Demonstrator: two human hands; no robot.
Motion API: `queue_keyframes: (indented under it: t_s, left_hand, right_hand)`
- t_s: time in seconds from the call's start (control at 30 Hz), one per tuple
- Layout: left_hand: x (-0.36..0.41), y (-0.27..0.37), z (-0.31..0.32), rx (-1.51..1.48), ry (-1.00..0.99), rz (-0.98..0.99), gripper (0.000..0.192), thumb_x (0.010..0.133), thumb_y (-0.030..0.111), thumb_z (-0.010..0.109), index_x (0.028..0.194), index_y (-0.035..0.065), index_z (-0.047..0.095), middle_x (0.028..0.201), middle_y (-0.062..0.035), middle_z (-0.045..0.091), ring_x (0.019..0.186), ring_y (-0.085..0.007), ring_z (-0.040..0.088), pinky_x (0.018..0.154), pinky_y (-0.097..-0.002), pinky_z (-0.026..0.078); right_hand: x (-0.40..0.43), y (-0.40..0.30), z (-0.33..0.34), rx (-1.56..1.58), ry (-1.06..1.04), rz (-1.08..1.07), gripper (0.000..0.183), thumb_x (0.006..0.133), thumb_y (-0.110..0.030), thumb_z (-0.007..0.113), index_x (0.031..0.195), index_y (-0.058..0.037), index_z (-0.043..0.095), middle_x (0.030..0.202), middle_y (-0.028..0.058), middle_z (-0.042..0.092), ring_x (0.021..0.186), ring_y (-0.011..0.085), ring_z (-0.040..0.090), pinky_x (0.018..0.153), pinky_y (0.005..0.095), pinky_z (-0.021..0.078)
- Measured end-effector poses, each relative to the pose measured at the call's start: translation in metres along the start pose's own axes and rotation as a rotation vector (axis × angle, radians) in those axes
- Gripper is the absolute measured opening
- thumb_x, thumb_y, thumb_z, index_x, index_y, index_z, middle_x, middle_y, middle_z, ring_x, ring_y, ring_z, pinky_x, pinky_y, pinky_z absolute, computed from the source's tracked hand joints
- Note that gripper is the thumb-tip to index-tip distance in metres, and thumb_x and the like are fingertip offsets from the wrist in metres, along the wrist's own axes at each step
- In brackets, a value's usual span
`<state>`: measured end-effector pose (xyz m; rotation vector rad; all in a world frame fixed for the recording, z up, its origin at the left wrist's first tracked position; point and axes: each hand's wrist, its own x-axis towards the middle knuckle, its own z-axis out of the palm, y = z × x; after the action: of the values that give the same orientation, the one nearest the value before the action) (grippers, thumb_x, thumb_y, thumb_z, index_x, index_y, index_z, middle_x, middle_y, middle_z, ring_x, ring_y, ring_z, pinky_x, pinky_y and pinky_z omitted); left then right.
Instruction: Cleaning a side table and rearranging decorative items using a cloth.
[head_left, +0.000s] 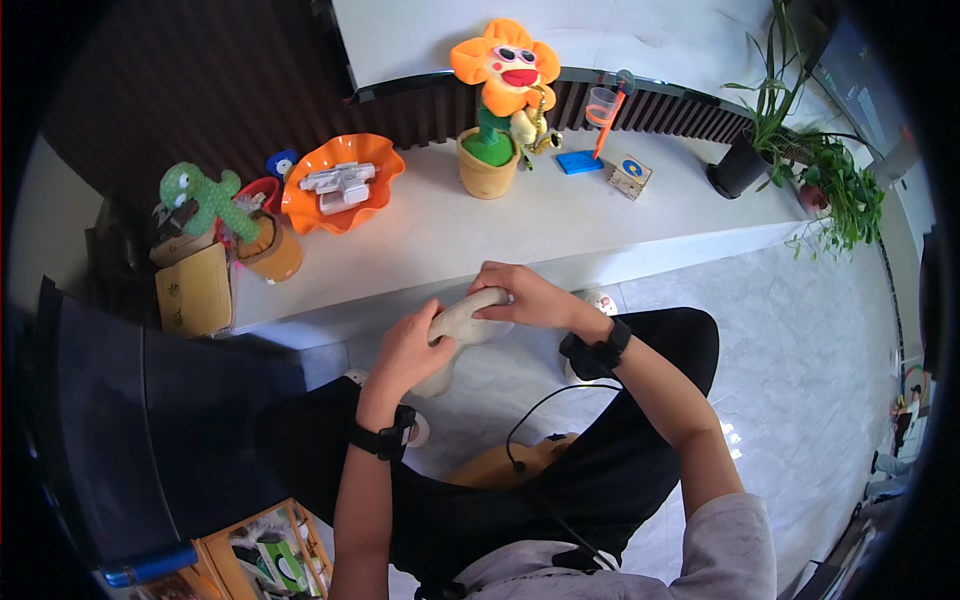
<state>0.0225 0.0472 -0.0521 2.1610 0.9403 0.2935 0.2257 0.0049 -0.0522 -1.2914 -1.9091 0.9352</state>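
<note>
Between my hands a pale beige piece of soft fabric (466, 319) is bunched into a roll, with a loose end hanging down; it may be a sock, but I cannot tell. My left hand (411, 351) grips its left end, thumb on the near side. Its right end is pinched by my right hand (521, 295), higher up and farther out. Both hands are in the air in front of the white ledge (390, 259), above the floor and between my knees. A black band with a small device circles each wrist.
On the ledge stand a cactus toy (217, 202), an orange wavy bowl (382, 176) holding white items, a plush flower in a pot (487, 169), a blue-based stand (580, 162), a small wooden box (630, 177) and potted plants (739, 165). A black cable (540, 405) crosses my lap.
</note>
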Motion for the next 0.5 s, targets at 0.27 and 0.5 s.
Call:
queue_keyframes:
  t_s: [0.27, 0.5]
  left_hand:
    - [0.019, 0.001, 0.012, -0.383, 0.046, -0.022, 0.038, 0.083, 0.032, 0.054, 0.105, 0.0006, 0.053, 0.068, -0.0133, 0.056, 0.062, -0.0167, 0.054, 0.062, -0.0299, 0.043]
    - [0.033, 0.002, 0.019, -0.306, 0.060, -0.023, 0.033, 0.086, 0.028, 0.049, 0.094, -0.0032, 0.055, 0.055, -0.0054, 0.045, 0.054, -0.0086, 0.038, 0.050, -0.0289, 0.037]
  right_hand:
    - [0.015, 0.004, -0.009, 0.189, 0.104, 0.060, 0.022, 0.073, -0.011, 0.064, 0.091, -0.0023, 0.056, 0.078, 0.0057, 0.058, 0.070, 0.0126, 0.052, 0.065, 0.0260, 0.0423]
    - [0.006, 0.014, -0.018, 0.230, 0.186, 0.111, 0.022, 0.073, -0.011, 0.063, 0.092, -0.0024, 0.057, 0.079, 0.0059, 0.059, 0.073, 0.0123, 0.053, 0.070, 0.0256, 0.0422]
